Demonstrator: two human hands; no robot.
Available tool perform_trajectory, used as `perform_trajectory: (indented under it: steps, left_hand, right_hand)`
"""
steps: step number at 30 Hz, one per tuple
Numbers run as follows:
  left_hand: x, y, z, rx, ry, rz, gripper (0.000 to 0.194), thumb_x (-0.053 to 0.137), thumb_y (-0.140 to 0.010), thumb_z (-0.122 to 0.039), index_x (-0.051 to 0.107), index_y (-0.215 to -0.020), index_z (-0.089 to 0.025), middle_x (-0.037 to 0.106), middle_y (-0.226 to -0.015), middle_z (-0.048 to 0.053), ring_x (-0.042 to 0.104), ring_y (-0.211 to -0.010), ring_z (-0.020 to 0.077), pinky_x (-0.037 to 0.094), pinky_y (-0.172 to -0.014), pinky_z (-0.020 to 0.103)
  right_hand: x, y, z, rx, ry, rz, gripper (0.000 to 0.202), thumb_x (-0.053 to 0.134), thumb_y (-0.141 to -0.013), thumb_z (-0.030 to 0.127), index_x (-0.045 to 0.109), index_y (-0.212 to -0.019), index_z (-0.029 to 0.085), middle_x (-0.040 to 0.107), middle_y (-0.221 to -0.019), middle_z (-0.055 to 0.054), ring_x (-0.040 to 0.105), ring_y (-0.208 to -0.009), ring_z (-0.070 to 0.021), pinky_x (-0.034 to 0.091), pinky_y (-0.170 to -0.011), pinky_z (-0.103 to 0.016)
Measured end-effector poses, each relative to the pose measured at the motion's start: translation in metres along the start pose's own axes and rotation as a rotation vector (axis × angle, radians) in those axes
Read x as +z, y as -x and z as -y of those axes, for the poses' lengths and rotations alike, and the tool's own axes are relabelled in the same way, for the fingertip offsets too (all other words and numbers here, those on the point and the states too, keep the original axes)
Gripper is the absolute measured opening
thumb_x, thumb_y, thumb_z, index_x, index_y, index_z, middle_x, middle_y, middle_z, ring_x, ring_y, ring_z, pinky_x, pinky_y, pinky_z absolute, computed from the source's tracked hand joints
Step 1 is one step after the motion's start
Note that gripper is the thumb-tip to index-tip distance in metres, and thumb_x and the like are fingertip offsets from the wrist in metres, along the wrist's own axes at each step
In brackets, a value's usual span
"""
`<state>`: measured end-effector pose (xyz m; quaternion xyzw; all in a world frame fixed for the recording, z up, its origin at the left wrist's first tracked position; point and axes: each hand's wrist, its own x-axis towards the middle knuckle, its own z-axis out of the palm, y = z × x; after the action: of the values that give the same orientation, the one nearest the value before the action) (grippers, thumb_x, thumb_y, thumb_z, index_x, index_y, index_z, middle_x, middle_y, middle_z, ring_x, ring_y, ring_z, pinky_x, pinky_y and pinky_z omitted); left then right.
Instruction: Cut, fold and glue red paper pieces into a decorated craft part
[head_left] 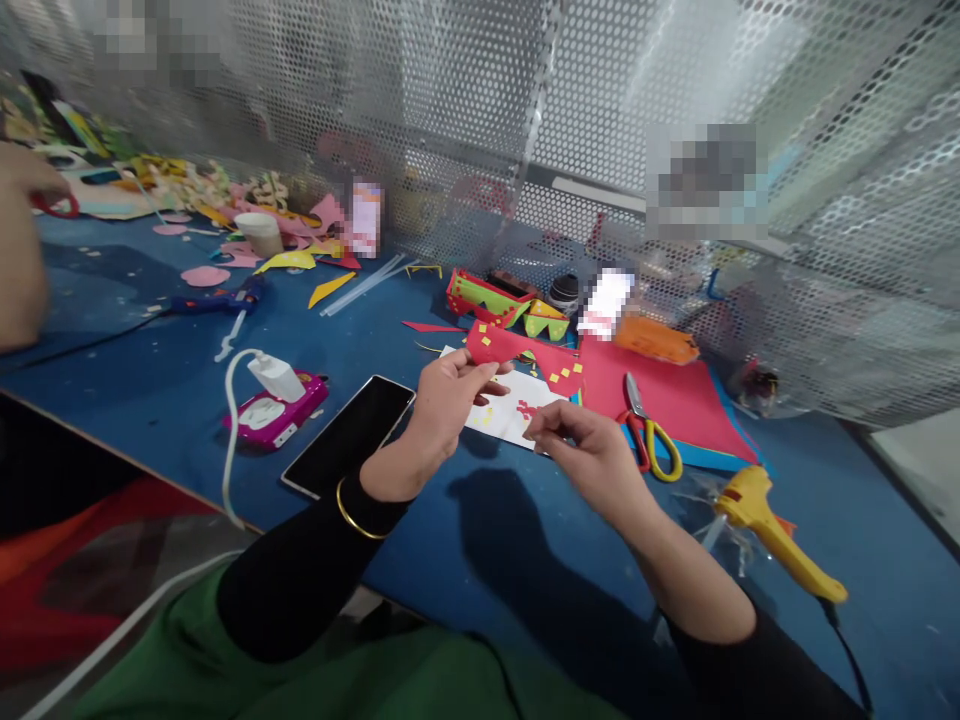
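Observation:
My left hand (448, 402) is closed on the left end of red paper glasses (534, 357) dotted with small yellow squares. Beneath them lies a white card (506, 432) with small red pieces (526, 410) and yellow pieces on it. Over the card's right edge, my right hand (589, 445) has its thumb and fingertips pinched together. Whatever might be between those fingertips is too small to make out. Just behind are other glasses, one green and red pair (487, 298) and one green pair (546, 326).
Scissors (646, 430) lie on red paper sheets (667, 395) at the right, with a yellow glue gun (780, 535) nearby. A phone (351, 435) and a magenta power box (277, 410) sit left. Behind stands a perforated metal screen (465, 110). Another person's arm (19, 250) reaches in far left.

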<state>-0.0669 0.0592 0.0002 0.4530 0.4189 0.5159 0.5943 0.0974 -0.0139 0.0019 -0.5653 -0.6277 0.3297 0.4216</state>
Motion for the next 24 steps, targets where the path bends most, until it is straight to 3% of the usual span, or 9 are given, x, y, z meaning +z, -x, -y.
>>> perform_trajectory:
  steps: [4,8,15,24]
  left_hand:
    - [0.007,0.004,0.009,-0.029,-0.053,0.066,0.013,0.07,-0.08,-0.029,0.072,-0.087,-0.018,0.079,-0.095,0.008,0.071,-0.067,0.0153,0.045,-0.061,0.026]
    - [0.012,0.009,0.013,-0.05,-0.068,0.112,0.013,0.07,-0.08,-0.029,0.072,-0.087,-0.017,0.08,-0.094,0.009,0.071,-0.069,0.0153,0.044,-0.061,0.025]
    - [0.015,0.013,0.016,-0.072,-0.088,0.135,0.013,0.07,-0.081,-0.029,0.073,-0.088,-0.018,0.08,-0.094,0.008,0.072,-0.071,0.0154,0.047,-0.063,0.026]
    - [0.017,0.017,0.016,-0.095,-0.073,0.157,0.01,0.07,-0.082,-0.027,0.072,-0.087,-0.018,0.08,-0.093,0.008,0.072,-0.071,0.0151,0.048,-0.064,0.026]
  right_hand:
    - [-0.004,0.008,0.008,0.106,-0.262,-0.139,0.009,0.071,-0.073,0.027,0.076,-0.08,0.023,0.075,-0.078,-0.001,0.068,-0.071,-0.016,0.055,-0.07,-0.032]
    - [-0.004,0.009,0.006,0.176,-0.362,-0.222,0.013,0.077,-0.069,0.029,0.078,-0.081,0.023,0.076,-0.077,-0.001,0.071,-0.07,-0.0173,0.059,-0.072,-0.034]
    - [-0.005,0.013,0.009,0.21,-0.333,-0.226,0.017,0.079,-0.069,0.03,0.079,-0.083,0.021,0.078,-0.077,-0.003,0.074,-0.07,-0.0202,0.061,-0.072,-0.036]
    - [-0.003,0.016,0.014,0.06,-0.21,-0.388,0.011,0.073,-0.081,0.031,0.077,-0.085,0.022,0.078,-0.078,-0.002,0.07,-0.061,-0.0151,0.058,-0.06,-0.029]
